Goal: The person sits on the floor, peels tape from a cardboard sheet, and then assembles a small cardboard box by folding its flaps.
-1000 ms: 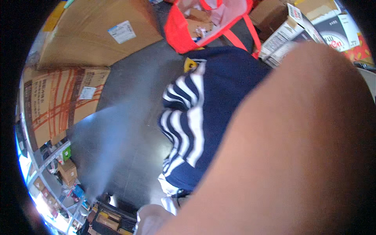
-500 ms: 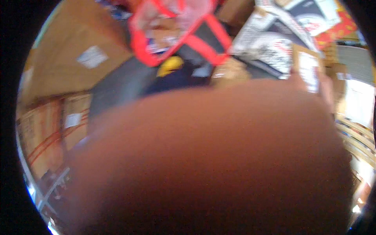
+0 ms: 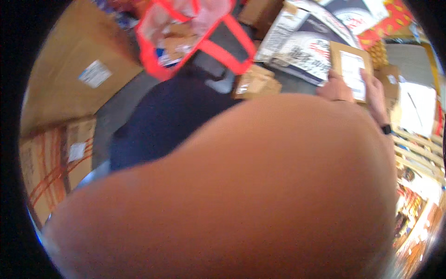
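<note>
At the upper right, a flat brown package with a white label is held between my two hands. My left hand grips its lower left edge, and my right hand, with a dark band on the wrist, closes on the right edge. My blurred bare arm fills the lower middle of the view and hides much of what lies below. Just beyond the package lies a white-and-dark printed carton. A small tan parcel lies to the left of my hands.
A large cardboard box stands at the left, above another carton with red lines. A clear bag with red trim holds parcels. Dark navy fabric covers the middle. Wooden slats and a white sheet are at the right.
The view has shifted, so surroundings sit further left and the package and hands show more clearly. Navy fabric now covers more of the middle, and a yellow thing there is out of sight.
</note>
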Demonstrator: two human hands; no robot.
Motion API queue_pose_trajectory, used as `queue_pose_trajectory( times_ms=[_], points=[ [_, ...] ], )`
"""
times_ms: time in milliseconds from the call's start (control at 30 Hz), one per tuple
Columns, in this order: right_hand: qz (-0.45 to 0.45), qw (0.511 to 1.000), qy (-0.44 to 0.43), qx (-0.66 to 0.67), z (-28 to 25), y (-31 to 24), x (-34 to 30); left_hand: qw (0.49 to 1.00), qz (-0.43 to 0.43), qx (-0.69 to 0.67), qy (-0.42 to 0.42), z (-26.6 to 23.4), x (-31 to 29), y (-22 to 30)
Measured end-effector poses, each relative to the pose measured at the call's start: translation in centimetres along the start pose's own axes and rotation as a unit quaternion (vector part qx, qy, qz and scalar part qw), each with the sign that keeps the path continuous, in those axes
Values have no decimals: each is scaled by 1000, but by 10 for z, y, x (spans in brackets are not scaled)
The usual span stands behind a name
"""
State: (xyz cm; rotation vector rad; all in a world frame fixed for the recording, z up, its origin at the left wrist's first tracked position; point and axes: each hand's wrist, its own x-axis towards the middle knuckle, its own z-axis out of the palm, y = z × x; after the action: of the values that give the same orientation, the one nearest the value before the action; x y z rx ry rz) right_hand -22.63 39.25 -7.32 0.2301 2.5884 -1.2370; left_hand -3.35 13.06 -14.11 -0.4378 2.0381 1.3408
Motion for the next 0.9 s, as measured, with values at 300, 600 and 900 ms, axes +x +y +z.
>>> queue_pose_trajectory(
  times_ms=[300, 600, 900],
  points=[
    [-7, 999, -29, 16, 15, -17, -20, 993, -28, 104, -46, -28, -90, -99],
    [-98, 964, 9, -247, 21, 11, 11, 988, -87, 121, -33, -34, -103, -125],
    [-35, 999, 0, -36, 43, 1, 8, 995, 47, 88, 0, -26, 33, 59]
  ],
)
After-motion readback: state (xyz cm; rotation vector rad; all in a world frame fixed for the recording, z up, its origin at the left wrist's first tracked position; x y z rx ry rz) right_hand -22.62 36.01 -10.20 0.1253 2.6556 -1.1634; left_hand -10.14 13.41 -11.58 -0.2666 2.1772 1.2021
